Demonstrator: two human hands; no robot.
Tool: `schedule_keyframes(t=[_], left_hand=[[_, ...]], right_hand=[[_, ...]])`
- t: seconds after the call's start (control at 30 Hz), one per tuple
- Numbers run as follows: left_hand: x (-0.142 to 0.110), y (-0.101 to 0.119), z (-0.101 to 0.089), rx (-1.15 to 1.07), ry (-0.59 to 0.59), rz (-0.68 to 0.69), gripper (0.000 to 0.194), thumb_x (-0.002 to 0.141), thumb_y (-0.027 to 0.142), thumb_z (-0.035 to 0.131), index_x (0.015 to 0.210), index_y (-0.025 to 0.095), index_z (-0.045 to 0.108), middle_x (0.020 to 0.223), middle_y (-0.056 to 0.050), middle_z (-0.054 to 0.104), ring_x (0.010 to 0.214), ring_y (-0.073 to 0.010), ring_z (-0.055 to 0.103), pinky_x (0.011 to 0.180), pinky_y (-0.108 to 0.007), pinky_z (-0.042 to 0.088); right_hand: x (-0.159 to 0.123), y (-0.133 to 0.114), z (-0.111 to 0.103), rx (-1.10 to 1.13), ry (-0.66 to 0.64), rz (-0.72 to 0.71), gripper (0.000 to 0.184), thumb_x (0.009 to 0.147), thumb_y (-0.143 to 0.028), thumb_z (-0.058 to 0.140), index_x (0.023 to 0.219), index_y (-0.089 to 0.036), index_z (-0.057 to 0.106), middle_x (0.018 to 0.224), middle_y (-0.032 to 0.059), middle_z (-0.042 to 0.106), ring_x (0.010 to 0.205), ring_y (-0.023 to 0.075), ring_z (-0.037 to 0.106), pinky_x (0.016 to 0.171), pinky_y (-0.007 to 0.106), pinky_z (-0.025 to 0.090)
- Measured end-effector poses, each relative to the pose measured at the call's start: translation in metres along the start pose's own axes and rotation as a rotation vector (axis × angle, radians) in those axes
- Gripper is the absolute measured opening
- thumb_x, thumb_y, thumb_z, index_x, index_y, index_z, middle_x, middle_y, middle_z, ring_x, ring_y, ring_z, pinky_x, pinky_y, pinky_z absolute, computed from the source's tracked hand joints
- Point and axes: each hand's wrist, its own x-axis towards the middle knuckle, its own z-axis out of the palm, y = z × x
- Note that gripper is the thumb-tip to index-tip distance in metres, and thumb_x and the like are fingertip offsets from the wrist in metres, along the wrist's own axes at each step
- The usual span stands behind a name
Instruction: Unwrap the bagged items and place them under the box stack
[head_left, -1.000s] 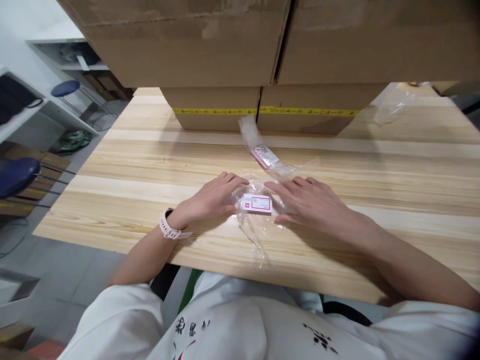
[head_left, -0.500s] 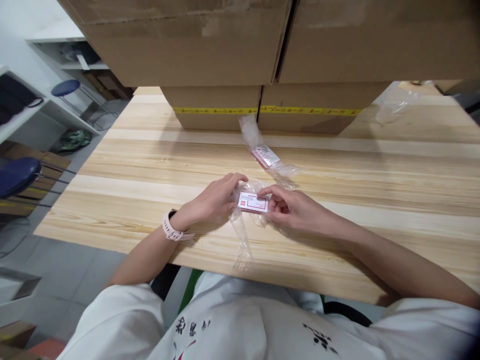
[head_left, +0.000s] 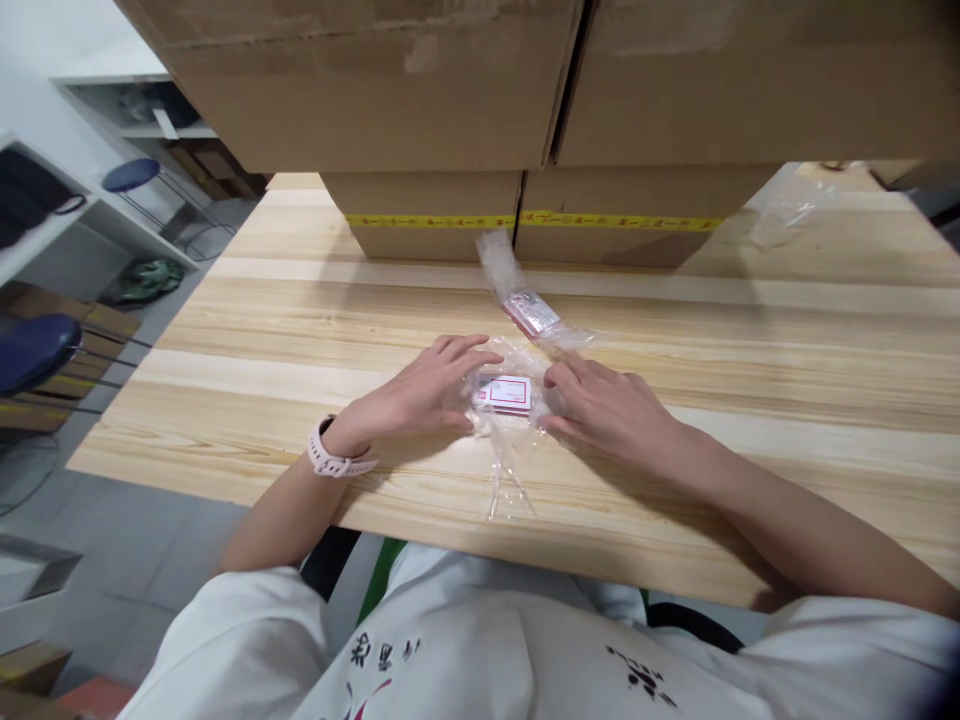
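Note:
A small flat white pack with a red printed frame and red edge [head_left: 511,392] lies on the wooden table inside loose clear plastic film [head_left: 504,445]. On its left side my left hand [head_left: 420,390] is open, index finger and thumb spread around the film at that end. My right hand [head_left: 611,405] sits at the other end, thumb and bent index finger apart by the film; its remaining fingers are curled. Whether either hand pinches film is hard to make out. Just beyond lies a second red-and-white pack [head_left: 531,312] wrapped in clear film.
Cardboard boxes [head_left: 435,200] with yellow tape stand stacked at the back of the table [head_left: 285,390], the upper ones jutting forward. More clear film [head_left: 795,205] lies at the back right. Blue stools [head_left: 45,350] and shelves stand on the left.
My right index finger has come off the pack's top face, and that hand has moved to its right end. The left fingers have spread wider. The film's front tail has shifted right.

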Motion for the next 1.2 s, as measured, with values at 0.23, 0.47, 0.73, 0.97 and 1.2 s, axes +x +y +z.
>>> schedule_keyframes(t=[0.23,0.47,0.73,0.97,1.2], left_hand=[[0.004,0.004,-0.001,-0.081,0.051,0.024,0.016,0.088,0.027,0.078,0.101,0.023,0.069,0.139,-0.012,0.057,0.137,-0.0319,0.046,0.116,-0.055,0.04],[0.012,0.013,0.017,-0.005,0.091,0.088,0.012,0.091,0.024,0.073,0.079,0.022,0.073,0.136,-0.01,0.059,0.136,-0.032,0.043,0.116,-0.055,0.038],[0.016,0.013,0.04,-0.032,0.203,-0.005,0.028,0.087,0.015,0.07,0.11,0.021,0.056,0.137,-0.017,0.053,0.133,-0.0322,0.048,0.108,-0.054,0.048],[0.016,0.013,0.044,-0.127,0.237,-0.036,0.061,0.084,0.016,0.073,0.137,0.026,0.044,0.146,-0.016,0.046,0.144,-0.0341,0.042,0.119,-0.058,0.041],[0.016,0.015,0.041,-0.238,0.221,-0.007,0.069,0.088,0.023,0.073,0.149,0.029,0.04,0.148,-0.016,0.046,0.147,-0.0319,0.039,0.123,-0.058,0.037]], right_hand=[[0.002,0.007,0.001,0.229,0.006,-0.048,0.004,0.097,-0.025,0.054,0.096,-0.022,0.057,0.087,0.0056,0.07,0.07,0.0203,0.059,0.062,0.031,0.036],[0.005,0.006,0.001,0.73,-0.015,-0.016,0.009,0.09,-0.028,0.059,0.085,-0.021,0.063,0.073,0.0006,0.067,0.063,0.0157,0.06,0.059,0.028,0.042],[-0.005,-0.016,0.015,0.843,-0.032,-0.054,0.02,0.097,-0.031,0.062,0.111,-0.022,0.072,0.086,0.0021,0.073,0.075,0.017,0.065,0.068,0.03,0.049],[-0.002,-0.02,0.046,0.233,0.403,-0.165,0.025,0.098,-0.039,0.065,0.115,-0.021,0.065,0.128,0.0156,0.064,0.112,0.0314,0.06,0.089,0.045,0.051],[0.005,-0.013,0.046,0.338,0.293,-0.142,0.054,0.097,-0.042,0.064,0.145,-0.022,0.048,0.134,0.0133,0.065,0.115,0.0328,0.06,0.095,0.048,0.05]])
